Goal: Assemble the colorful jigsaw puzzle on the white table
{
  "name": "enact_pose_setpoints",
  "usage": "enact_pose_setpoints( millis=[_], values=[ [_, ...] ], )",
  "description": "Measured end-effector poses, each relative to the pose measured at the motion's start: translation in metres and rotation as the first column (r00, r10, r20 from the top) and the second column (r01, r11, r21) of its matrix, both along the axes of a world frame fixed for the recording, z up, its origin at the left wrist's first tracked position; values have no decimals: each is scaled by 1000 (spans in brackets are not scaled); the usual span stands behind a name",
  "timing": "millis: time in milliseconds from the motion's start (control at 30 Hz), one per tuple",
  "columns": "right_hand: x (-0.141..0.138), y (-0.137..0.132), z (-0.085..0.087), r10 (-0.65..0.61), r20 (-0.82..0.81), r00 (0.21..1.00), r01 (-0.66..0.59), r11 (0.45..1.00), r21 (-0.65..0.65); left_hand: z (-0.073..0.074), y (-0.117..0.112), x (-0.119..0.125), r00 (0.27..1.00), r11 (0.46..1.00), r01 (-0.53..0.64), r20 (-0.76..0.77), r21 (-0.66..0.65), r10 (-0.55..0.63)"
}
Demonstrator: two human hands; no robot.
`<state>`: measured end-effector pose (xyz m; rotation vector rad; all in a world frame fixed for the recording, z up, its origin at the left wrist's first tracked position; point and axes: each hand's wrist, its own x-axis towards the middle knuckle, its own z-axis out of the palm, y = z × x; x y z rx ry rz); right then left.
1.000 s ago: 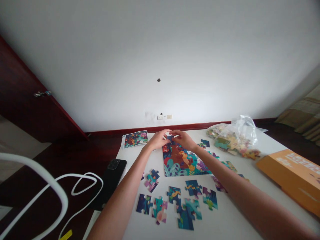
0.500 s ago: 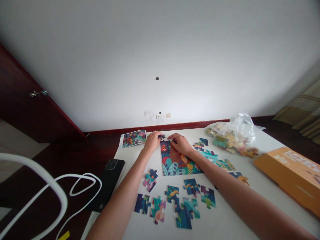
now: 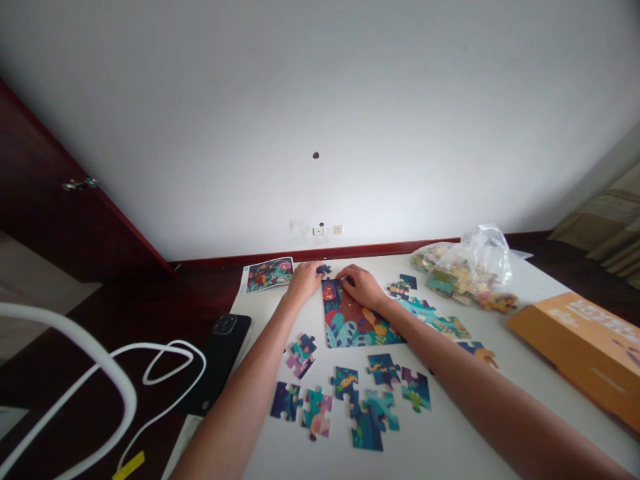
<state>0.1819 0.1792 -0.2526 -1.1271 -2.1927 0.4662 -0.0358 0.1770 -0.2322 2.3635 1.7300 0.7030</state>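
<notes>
My left hand pinches a dark blue jigsaw puzzle piece just above the top left corner of a partly joined puzzle. That puzzle shows a brown shape, leaves and flowers. Curled over its upper edge is my right hand, thumb and fingers close together; what lies between them is hidden. Loose puzzle pieces are spread on the near side, several of them between my forearms. Right of the puzzle, partly behind my right forearm, lies a joined teal section.
A printed picture sheet lies at the far left of the white table. Plastic bags of pieces and an orange box occupy the right side. On the left are a black phone and a white cable.
Both hands keep nearly the same places at the puzzle's upper edge. The whole view has shifted very slightly; the loose pieces lie as before.
</notes>
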Motion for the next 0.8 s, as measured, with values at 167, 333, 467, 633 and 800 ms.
enact_pose_setpoints(
  millis=[167, 333, 467, 633, 800],
  values=[
    [-1, 1, -2, -20, -13, 1000, 20, 1000, 7, 9, 0, -4, 994, 991, 112, 29, -75, -110],
    [-1, 2, -5, -22, -18, 1000, 22, 1000, 11, 13, -1, -4, 992, 989, 125, 3, -77, -126],
    [-1, 3, -5, -21, -2, 1000, 21, 1000, 14, 8, -1, -3, 992, 991, 123, 22, -57, -122],
    [0, 2, -4, -18, 8, 1000, 18, 999, 32, -4, 2, -3, 998, 998, 65, 23, 25, -65],
    [0, 1, -3, 25, 20, 999, -26, 998, 61, -9, 7, -7, 993, 994, 107, 53, 15, -108]
  ],
)
